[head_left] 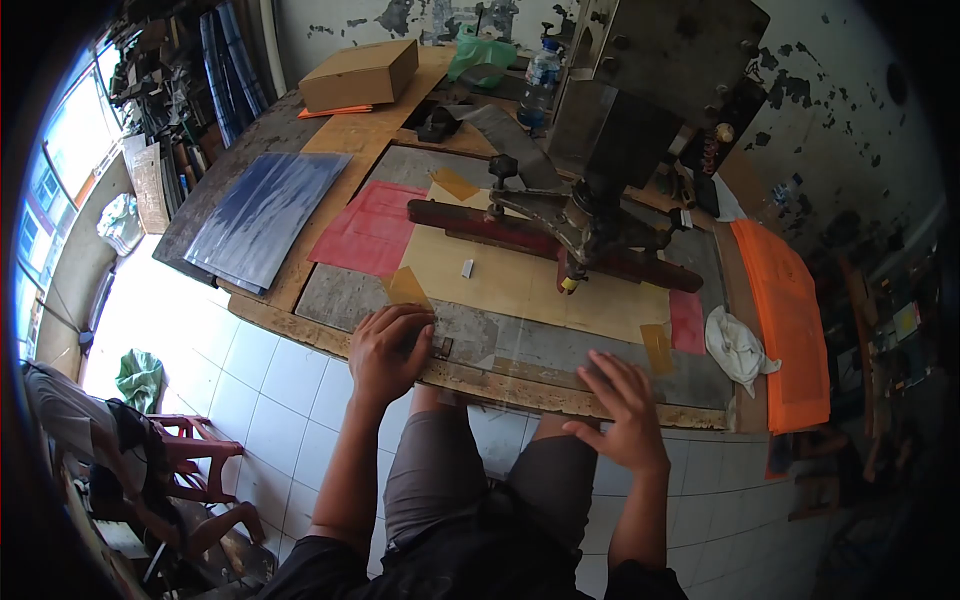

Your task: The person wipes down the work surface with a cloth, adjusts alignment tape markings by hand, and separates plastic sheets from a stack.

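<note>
My left hand [391, 345] rests at the front edge of the grey work plate [340, 295], its fingers curled close to a piece of amber tape [406, 288]; whatever it may hold is hidden. My right hand [622, 408] is over the plate's front edge, fingers spread and nothing held, just left of another amber tape piece [657, 349]. A yellow sheet [510, 290] lies on the plate between red sheets [368, 230], with a small white piece [467, 268] on it. Above the sheet stands a press with a dark red bar [640, 265].
Blue-grey sheets [268, 215] lie at the left, a cardboard box [358, 75] behind them. A water bottle [540, 85] stands beside the press. A white cloth [738, 348] and orange sheets [785, 325] are at the right. A person [115, 450] sits at the lower left.
</note>
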{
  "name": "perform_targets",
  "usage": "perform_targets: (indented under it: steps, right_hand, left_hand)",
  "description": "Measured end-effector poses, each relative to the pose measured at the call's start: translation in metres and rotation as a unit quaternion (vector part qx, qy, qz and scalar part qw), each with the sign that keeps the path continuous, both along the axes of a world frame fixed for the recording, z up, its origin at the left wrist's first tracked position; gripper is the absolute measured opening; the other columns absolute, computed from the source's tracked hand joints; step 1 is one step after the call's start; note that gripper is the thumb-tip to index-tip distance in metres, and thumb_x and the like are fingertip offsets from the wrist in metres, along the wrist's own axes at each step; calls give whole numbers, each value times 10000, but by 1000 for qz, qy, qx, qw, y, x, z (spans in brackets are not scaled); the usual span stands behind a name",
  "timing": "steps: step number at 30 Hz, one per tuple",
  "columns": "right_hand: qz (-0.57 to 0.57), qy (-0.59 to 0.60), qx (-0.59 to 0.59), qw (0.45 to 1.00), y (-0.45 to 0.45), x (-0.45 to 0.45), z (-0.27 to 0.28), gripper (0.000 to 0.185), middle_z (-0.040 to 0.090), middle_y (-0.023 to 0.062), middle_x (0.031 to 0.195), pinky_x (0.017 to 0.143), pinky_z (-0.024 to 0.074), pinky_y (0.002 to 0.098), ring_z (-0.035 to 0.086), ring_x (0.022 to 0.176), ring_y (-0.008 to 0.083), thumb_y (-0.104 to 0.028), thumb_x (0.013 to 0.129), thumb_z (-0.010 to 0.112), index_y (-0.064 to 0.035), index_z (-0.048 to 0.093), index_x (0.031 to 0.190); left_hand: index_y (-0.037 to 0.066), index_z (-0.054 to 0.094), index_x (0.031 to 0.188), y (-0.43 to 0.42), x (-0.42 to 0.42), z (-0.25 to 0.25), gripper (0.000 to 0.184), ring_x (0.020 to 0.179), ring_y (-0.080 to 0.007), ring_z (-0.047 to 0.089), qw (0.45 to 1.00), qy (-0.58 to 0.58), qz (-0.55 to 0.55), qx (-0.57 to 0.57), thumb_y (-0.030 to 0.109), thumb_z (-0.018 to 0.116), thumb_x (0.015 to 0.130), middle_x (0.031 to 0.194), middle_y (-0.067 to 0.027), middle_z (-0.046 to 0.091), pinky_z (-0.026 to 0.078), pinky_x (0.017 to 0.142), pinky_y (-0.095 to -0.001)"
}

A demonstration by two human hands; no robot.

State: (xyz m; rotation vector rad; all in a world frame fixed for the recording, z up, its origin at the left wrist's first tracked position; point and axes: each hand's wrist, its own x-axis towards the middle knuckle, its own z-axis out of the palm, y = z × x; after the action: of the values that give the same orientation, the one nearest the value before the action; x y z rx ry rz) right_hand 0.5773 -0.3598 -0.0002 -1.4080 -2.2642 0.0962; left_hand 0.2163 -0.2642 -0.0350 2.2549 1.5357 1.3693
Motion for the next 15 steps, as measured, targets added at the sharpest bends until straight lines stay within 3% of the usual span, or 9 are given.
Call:
perform_targets:
  steps: [4,7,10,13,15]
  right_hand:
    - [2,-21,-40,999,-6,-3,-10,896,489,137,1687,1267,376,582,432,1582,362,-593,786,894,-134,660,1519]
    - [17,-28,-44,998,-6,-2,-5,776,532,151,1650,1258,394,561,458,1562,376,-528,853,876,-119,689,1485]
    - [40,9,-33,999,-8,-3,6,518,647,146,1531,1204,461,533,565,1473,364,-356,968,818,-89,738,1405]
    - [40,55,8,998,-4,-1,6,320,743,120,1384,1125,526,510,671,1346,338,-142,1002,740,-55,776,1307]
    - [16,55,56,997,-3,-6,11,304,764,98,1341,1085,549,500,706,1287,319,-54,978,713,-50,784,1273]
  left_hand:
    - [101,802,996,0,0,-2,98,1021,-277,752,1000,1,-2,18,165,773,927,1080,-44,799,557,914,-416]
    - [101,803,987,0,-1,-3,97,1018,-276,754,1000,-1,-4,18,168,775,923,1066,-42,801,562,911,-418]
    - [101,804,981,0,0,-5,98,1015,-275,755,1000,-4,-1,24,171,776,920,1060,-40,802,566,910,-420]
    - [92,808,1010,-2,-1,-3,109,1070,-298,752,1000,-14,-8,-13,171,757,954,1091,-68,803,553,968,-445]
    - [92,809,1010,-2,-1,-4,113,1067,-301,751,1000,-11,-6,-10,176,756,956,1090,-69,802,553,970,-448]
